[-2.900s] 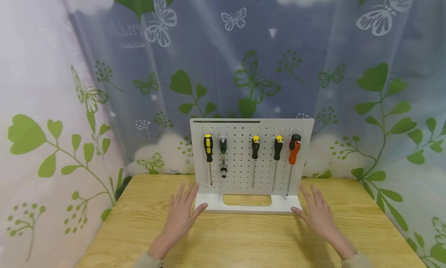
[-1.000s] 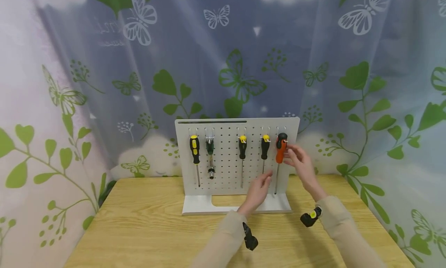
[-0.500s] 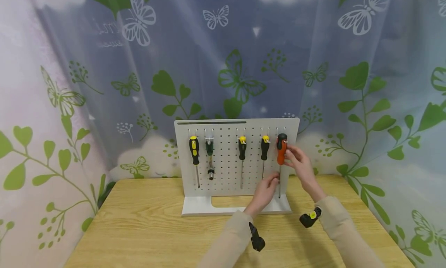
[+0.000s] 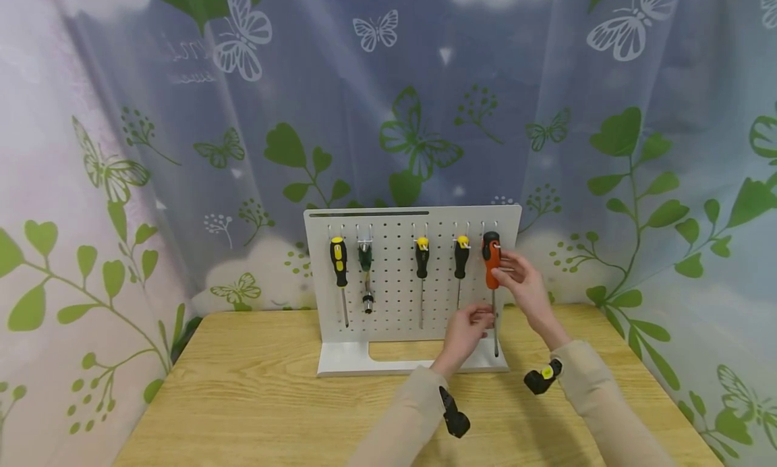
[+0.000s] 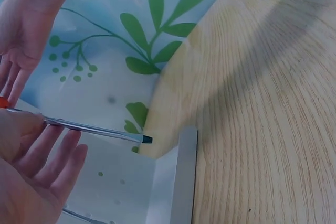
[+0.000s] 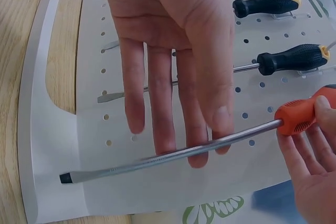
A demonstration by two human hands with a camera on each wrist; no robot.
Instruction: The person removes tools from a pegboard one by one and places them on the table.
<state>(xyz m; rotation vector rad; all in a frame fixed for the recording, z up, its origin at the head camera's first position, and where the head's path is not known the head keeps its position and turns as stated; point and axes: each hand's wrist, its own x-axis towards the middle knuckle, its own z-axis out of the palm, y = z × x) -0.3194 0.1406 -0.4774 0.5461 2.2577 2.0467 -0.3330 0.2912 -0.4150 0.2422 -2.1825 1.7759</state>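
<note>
An orange and black screwdriver (image 4: 492,271) is at the right side of the white pegboard (image 4: 394,318). My right hand (image 4: 527,291) holds its orange handle between thumb and fingers. Its top is still by a hook; whether it hangs there I cannot tell. The shaft (image 6: 231,138) tilts out from the board, tip low. Just left of it is my left hand (image 4: 467,332). In the right wrist view the left fingers (image 6: 160,103) are extended behind the shaft, touching or nearly touching it, and the thumb does not close on it.
Two black screwdrivers with yellow ends (image 4: 422,258) hang left of the orange one. Further left hang a green-handled tool (image 4: 365,256) with a metal end and a black-and-yellow screwdriver (image 4: 338,261). The pegboard stands on a wooden table (image 4: 273,386) before a patterned curtain (image 4: 340,82).
Both hands have come from the table beside the board to the orange screwdriver. Recently the left hand moved right to the shaft, and the shaft's tip swung outward and right.
</note>
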